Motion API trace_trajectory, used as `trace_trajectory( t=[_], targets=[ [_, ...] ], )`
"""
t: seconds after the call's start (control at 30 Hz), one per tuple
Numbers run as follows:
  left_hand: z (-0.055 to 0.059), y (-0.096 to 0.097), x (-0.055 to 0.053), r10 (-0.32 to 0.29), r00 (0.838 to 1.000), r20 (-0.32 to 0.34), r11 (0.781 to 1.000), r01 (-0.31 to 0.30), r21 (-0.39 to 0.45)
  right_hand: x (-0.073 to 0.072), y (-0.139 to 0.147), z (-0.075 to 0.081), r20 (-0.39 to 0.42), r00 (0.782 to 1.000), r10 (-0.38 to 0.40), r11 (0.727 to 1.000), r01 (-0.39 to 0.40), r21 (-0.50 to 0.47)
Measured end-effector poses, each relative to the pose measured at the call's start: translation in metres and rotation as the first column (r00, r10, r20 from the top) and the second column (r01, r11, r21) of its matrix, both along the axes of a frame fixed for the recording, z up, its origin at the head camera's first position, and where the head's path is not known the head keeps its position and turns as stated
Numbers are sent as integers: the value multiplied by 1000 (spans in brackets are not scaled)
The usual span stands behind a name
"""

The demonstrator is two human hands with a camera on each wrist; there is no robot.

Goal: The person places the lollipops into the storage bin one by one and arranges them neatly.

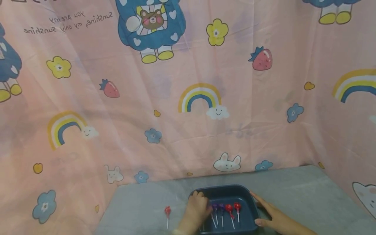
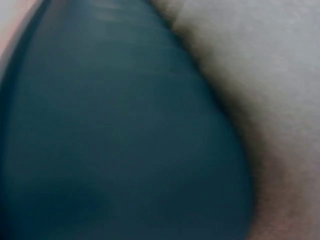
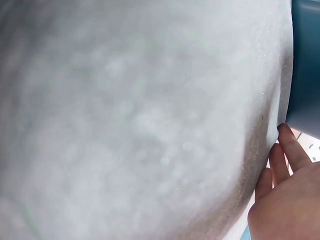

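A dark blue tray [image 1: 229,187] stands on the grey tabletop in the head view. Inside it lie several lollipops, among them a purple lollipop [image 1: 221,207] and a red lollipop [image 1: 237,206], white sticks towards me. My left hand [image 1: 195,207] is bent over the tray's left side; its fingertips and anything within them are hidden. Against the tray's right side rests my right hand [image 1: 274,217], its fingers stretched out and thumb apart. One more red lollipop [image 1: 167,210] lies outside, left of the left hand. The tray's blue surface [image 2: 120,125] fills much of the left wrist view, blurred.
A pink printed cloth [image 1: 141,98] hangs behind the table and along its sides. The grey tabletop [image 1: 141,202] reaches back to this cloth. In the right wrist view, a grey surface [image 3: 150,100] takes up most of the picture.
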State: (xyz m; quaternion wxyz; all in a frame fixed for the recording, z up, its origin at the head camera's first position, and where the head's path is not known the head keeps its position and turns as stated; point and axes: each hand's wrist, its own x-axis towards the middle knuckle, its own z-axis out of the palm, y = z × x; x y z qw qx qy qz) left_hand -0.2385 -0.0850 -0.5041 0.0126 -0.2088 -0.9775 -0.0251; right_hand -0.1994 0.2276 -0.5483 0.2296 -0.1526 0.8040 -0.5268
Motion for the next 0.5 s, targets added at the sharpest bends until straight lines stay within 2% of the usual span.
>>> trace_trajectory(
  t=[0.2,0.4,0.5],
  targets=[
    [-9,-2,-1,0,1000,-24,1000,1,28,0,0,-1,-14,1000,9,1000,-9,-17],
    [-14,-4,2,-4,994,-113,999,9,46,-1,-1,-1,13,1000,-7,999,7,-39],
    [-15,-4,3,-9,991,-136,999,15,46,-1,-1,0,12,1000,-5,999,6,-34]
  ],
)
